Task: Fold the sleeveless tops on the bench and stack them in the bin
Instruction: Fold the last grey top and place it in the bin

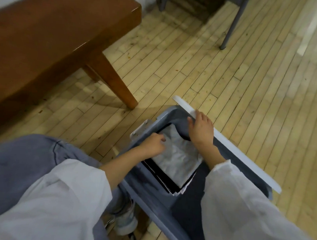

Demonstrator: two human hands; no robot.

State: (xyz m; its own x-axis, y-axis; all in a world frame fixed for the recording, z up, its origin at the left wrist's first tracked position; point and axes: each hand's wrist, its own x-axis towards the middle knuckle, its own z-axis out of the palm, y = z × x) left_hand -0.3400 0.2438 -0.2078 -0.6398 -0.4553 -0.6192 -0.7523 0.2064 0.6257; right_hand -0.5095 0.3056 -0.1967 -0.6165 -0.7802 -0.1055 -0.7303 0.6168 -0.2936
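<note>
A blue-grey bin [152, 199] with a white rim stands on the floor at the lower right. Inside it a folded grey sleeveless top [177, 158] lies flat on a stack of dark and white folded tops. My left hand [152, 143] reaches into the bin, its fingers curled on the grey top's left edge. At the bin's far wall my right hand [201, 130] rests beside the white rim, fingers spread, just past the grey top's far corner. The brown wooden bench [53, 28] at the upper left shows no tops on its visible part.
A bench leg [117, 84] slants down to the wood plank floor near the bin. Grey chair legs [232, 24] stand at the top. My knee in blue-grey trousers [21, 163] and a shoe [125, 218] sit left of the bin.
</note>
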